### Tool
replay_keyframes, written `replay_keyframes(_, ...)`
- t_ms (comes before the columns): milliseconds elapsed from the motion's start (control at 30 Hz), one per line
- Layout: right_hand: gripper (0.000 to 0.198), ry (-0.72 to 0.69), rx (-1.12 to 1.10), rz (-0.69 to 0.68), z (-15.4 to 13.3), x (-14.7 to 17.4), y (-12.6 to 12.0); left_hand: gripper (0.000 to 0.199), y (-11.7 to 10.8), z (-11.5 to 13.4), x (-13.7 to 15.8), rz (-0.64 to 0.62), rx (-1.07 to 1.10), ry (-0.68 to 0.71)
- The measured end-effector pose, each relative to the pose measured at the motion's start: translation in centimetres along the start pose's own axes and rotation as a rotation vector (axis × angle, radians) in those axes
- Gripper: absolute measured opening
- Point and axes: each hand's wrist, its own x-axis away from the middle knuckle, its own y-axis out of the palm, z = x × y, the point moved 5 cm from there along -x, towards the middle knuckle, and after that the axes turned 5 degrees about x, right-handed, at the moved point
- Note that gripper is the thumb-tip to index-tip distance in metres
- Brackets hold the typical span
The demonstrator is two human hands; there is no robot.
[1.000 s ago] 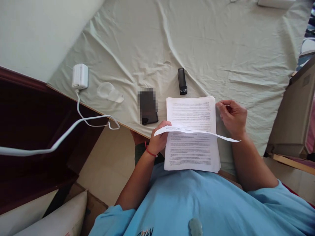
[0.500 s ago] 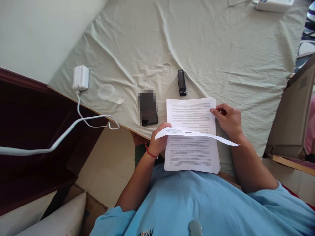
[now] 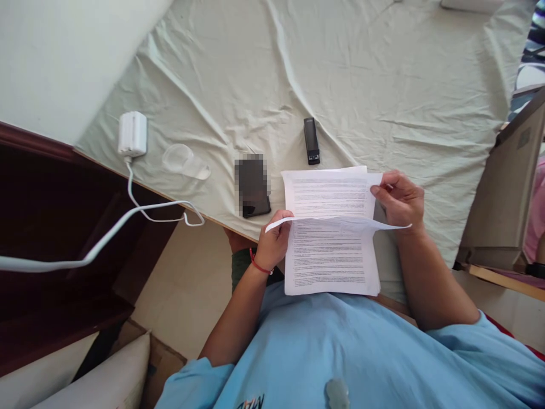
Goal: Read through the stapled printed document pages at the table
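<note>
A stack of printed sheets [image 3: 330, 261] lies at the table's front edge, against the blue shirt. One sheet of paper [image 3: 336, 223] stands up from it, seen nearly edge-on and bowed across the text. My left hand [image 3: 275, 241], with a red string on the wrist, is closed on the left side of this raised sheet. At the stack's upper right, my right hand [image 3: 398, 199] pinches the corner of a top sheet between thumb and fingers, lifting it slightly. Just beyond the pages lies a black stapler [image 3: 312, 142]. Left of them rests a dark phone [image 3: 252, 187], partly pixelated.
A pale green cloth [image 3: 383, 74] with wrinkles covers the table. On the left are a clear plastic piece [image 3: 183, 161] and a white adapter [image 3: 132, 134], whose white cable [image 3: 102, 241] hangs past the edge. A box-like panel [image 3: 502, 187] stands at right.
My right hand has moved slightly right, drawing the top sheet's corner outward and up. The raised sheet has tipped, and its stamp no longer shows. The view has shifted slightly.
</note>
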Motion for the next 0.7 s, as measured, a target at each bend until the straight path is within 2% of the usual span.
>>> replay_keyframes(100,0.026,0.053,-0.281,-0.110,-0.5,0.0,0.2,0.028,0.0,-0.4,0.1,0.013,0.012,-0.014)
replay_keyframes(167,0.026,0.071,-0.393,-0.209,-0.8,0.2,0.4,0.026,0.1,-0.8,0.2,0.019,0.050,-0.048)
replay_keyframes(233,0.025,0.053,-0.469,-0.314,-0.8,0.4,0.6,0.033,0.1,-1.1,0.3,0.034,0.090,-0.093)
replay_keyframes(333,0.022,-0.008,-0.546,-0.444,-0.4,0.8,0.5,0.044,0.0,-1.2,0.2,0.062,0.121,-0.159)
replay_keyframes(433,0.019,-0.106,-0.581,-0.575,-0.4,0.9,0.6,0.041,-0.3,-0.9,0.0,0.089,0.093,-0.153)
replay_keyframes(500,0.019,-0.191,-0.596,-0.721,-1.1,0.9,1.1,0.037,-0.5,-0.7,0.0,0.114,0.058,-0.107)
replay_keyframes(600,0.011,-0.307,-0.645,-0.988,-2.8,1.1,2.2,0.045,-0.4,-0.7,0.0,0.088,0.112,-0.073)
replay_keyframes(700,0.012,-0.333,-0.671,-1.149,-3.9,1.3,2.8,0.040,-0.1,-0.8,-0.1,0.045,0.186,-0.032)
